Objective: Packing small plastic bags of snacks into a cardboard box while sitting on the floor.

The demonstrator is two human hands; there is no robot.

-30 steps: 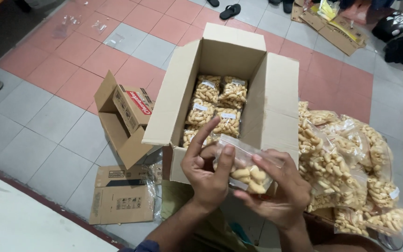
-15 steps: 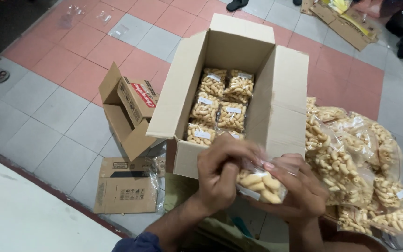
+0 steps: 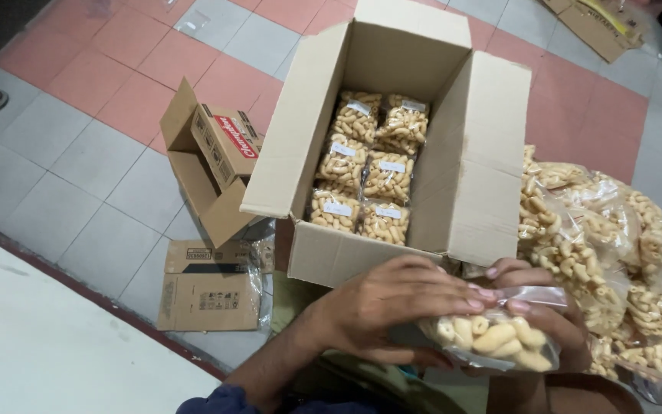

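My left hand (image 3: 392,310) and my right hand (image 3: 553,318) both grip a small clear packet of pale finger-shaped snacks (image 3: 499,341) low in the view, just in front of a large open cardboard box (image 3: 469,192). My left hand lies over the packet's top and my right hand cups it from the right and below. Inside the box lie several similar labelled snack packets (image 3: 365,165), stacked in two columns.
A heap of bagged snacks (image 3: 599,230) lies to the right of the box. A small open carton (image 3: 212,165) and a flattened carton (image 3: 208,287) sit on the tiled floor at left. A white surface (image 3: 47,345) fills the lower left corner.
The view has shifted, so the box sits higher and closer. My hands with the packet have dropped lower and to the right in the frame, with my left hand now flatter over its top.
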